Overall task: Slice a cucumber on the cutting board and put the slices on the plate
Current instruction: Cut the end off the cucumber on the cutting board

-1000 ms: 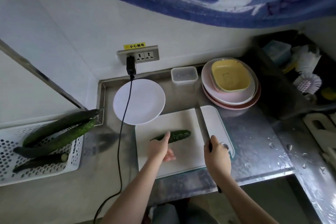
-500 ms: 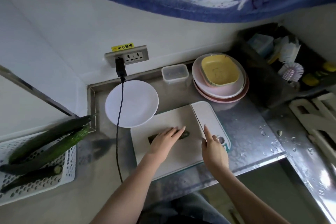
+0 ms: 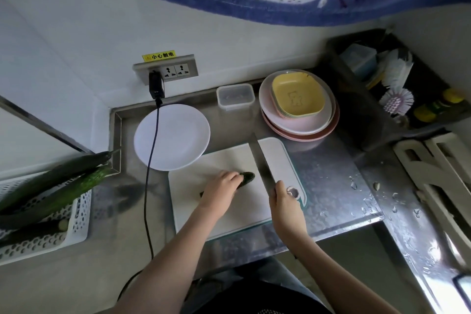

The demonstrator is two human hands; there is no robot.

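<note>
On the white board (image 3: 237,201) at mid-surface lies the cucumber (image 3: 246,178), its right end showing and the rest under the left hand (image 3: 221,190). The fingers (image 3: 230,178) of that hand curl over the cucumber and pin it down. Right hand (image 3: 286,208) grips the handle of the knife (image 3: 262,160), fingers wrapped round it; the blade points away from the person and stands just right of the cucumber's free end, apart from it. No slice is visible, and the plate (image 3: 172,136) beyond the board's left corner holds none — the step in hand is judged to be lining up the first cut. Next move calls for bringing the blade over the exposed end and pressing down, clear of the left fingertips. Both forearms reach in from below, roughly parallel.
</note>
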